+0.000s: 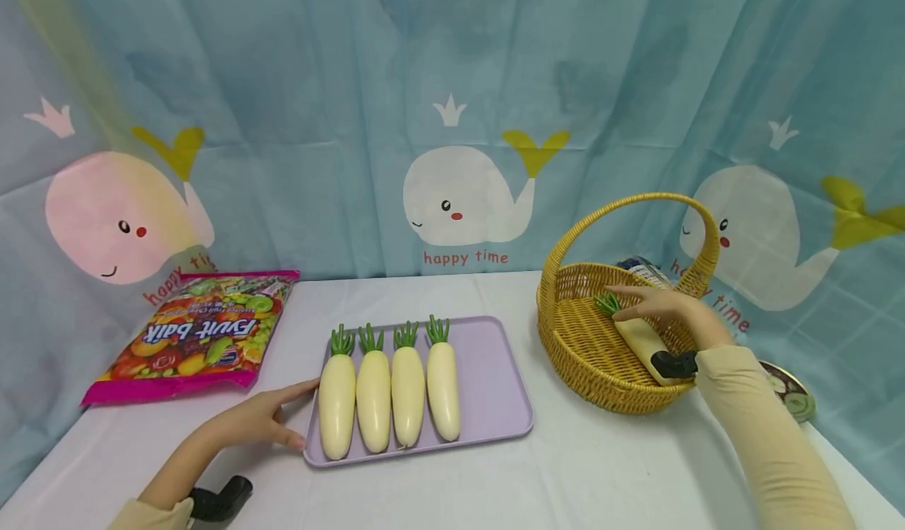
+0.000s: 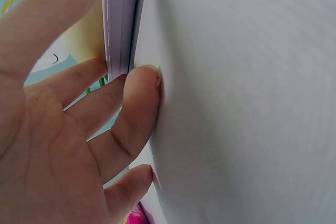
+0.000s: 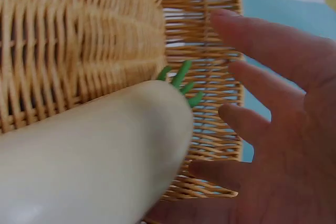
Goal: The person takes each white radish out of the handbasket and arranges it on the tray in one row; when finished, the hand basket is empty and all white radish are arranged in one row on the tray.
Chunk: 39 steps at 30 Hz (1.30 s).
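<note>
Several white radishes with green tops lie side by side on a lilac tray [image 1: 495, 381], the leftmost radish [image 1: 337, 408] close to its left rim. My left hand [image 1: 250, 420] is at that rim, fingers loosely extended and touching it; in the left wrist view, the fingertips meet the tray's side [image 2: 118, 24]. Inside a yellow wicker basket [image 1: 601, 385], another white radish [image 1: 639, 340] rests on the bottom. Over it is my right hand [image 1: 668, 308]. The right wrist view shows its fingers spread beyond the radish's leafy end [image 3: 163, 108], with the thumb mostly hidden.
A bright fruit candy bag [image 1: 201, 330] lies at the left of the white table. The basket's tall handle [image 1: 629, 200] arches above its opening. Behind the basket is a dark packet [image 1: 643, 269]; a round item [image 1: 792, 392] sits right of it, partly behind my sleeve. A whale-print curtain hangs behind.
</note>
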Motion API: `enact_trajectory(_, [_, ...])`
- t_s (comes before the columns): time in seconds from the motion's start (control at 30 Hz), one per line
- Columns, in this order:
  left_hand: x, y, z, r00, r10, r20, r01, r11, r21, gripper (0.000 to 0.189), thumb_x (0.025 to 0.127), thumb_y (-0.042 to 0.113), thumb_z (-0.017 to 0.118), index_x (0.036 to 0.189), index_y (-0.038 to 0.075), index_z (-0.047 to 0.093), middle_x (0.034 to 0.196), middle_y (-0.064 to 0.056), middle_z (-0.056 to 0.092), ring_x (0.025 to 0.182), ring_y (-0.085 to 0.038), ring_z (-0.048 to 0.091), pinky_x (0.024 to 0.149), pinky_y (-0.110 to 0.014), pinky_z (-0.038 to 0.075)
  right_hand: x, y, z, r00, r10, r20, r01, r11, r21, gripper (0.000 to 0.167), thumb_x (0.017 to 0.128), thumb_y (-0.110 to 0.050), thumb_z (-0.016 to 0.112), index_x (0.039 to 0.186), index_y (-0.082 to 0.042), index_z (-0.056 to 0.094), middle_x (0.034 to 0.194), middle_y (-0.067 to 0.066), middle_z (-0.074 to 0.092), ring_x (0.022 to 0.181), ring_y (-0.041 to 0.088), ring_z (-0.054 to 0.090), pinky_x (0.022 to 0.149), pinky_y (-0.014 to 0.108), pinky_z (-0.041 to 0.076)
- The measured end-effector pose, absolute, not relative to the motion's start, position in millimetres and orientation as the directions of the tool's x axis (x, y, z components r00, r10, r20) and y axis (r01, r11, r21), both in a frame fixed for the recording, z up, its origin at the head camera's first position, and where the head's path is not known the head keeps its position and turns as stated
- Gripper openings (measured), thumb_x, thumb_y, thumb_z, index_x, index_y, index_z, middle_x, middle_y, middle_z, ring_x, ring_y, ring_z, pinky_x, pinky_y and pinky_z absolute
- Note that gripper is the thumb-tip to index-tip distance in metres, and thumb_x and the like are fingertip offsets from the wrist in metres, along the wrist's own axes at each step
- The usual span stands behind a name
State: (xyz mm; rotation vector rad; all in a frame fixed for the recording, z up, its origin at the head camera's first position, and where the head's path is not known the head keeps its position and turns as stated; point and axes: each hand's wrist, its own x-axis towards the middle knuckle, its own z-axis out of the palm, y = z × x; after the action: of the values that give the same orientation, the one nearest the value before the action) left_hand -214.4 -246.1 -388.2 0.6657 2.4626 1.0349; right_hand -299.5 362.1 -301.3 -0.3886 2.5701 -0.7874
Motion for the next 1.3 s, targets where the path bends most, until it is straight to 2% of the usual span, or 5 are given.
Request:
enact_trajectory(0.33, [-215, -246, -388, -0.812, 0.564, -0.154, 0.283, 0.61, 0.741, 0.089, 0.07, 0.027, 0.075, 0.136, -0.007, 0.026, 0.115, -0.025, 0.043, 0.051, -0.01, 0.036, 0.05, -0.026, 0.032, -304, 365, -313, -0.849, -0.417, -0.325, -0.144, 0.774, -0.616, 0.075, 0.083, -0.007, 0.06, 0.139, 0.004, 0.012, 0.138, 0.033, -0.013, 0.119, 0.055, -0.008, 0.089, 0.062, 0.018])
enact_trajectory(0.63, [-214, -247, -387, -0.809, 0.569, -0.149, 0.293, 0.609, 0.737, 0.088, 0.07, 0.027, 0.075, 0.136, -0.007, 0.027, 0.114, -0.024, 0.044, 0.051, -0.01, 0.034, 0.05, -0.026, 0.031, -306, 362, -323, -0.864, -0.339, -0.373, -0.152, 0.881, -0.448, 0.073, 0.079, -0.01, 0.066, 0.139, 0.001, 0.025, 0.14, 0.031, -0.001, 0.121, 0.053, 0.002, 0.087, 0.055, 0.028])
enact_trajectory(0.97, [-215, -248, -387, -0.802, 0.577, -0.158, 0.284, 0.6, 0.748, 0.087, 0.072, 0.026, 0.075, 0.136, -0.007, 0.026, 0.117, -0.026, 0.042, 0.052, -0.011, 0.034, 0.051, -0.027, 0.031, -307, 368, -323, -0.881, -0.455, -0.131, -0.335, 0.795, -0.506, 0.06, 0.083, -0.023, 0.064, 0.133, -0.001, 0.04, 0.139, 0.033, 0.005, 0.117, 0.056, 0.009, 0.08, 0.054, 0.035])
enact_trajectory(1.1, [-214, -248, -387, -0.803, 0.576, -0.154, 0.288, 0.6, 0.746, 0.087, 0.071, 0.026, 0.075, 0.136, -0.007, 0.026, 0.119, -0.027, 0.041, 0.052, -0.01, 0.033, 0.051, -0.027, 0.031, -305, 365, -317, -0.907, -0.421, -0.019, -0.346, 0.769, -0.538, 0.055, 0.083, -0.026, 0.064, 0.129, -0.002, 0.046, 0.14, 0.031, 0.005, 0.117, 0.057, 0.01, 0.078, 0.056, 0.035])
enact_trajectory(1.3, [-214, -248, -386, -0.807, 0.57, -0.152, 0.297, 0.615, 0.731, 0.088, 0.071, 0.027, 0.075, 0.136, -0.007, 0.026, 0.116, -0.024, 0.043, 0.052, -0.01, 0.034, 0.051, -0.026, 0.031, -294, 353, -291, -0.937, -0.349, 0.03, -0.284, 0.706, -0.649, 0.061, 0.084, -0.026, 0.063, 0.133, 0.0, 0.04, 0.145, 0.022, -0.002, 0.117, 0.055, 0.019, 0.071, 0.047, 0.044])
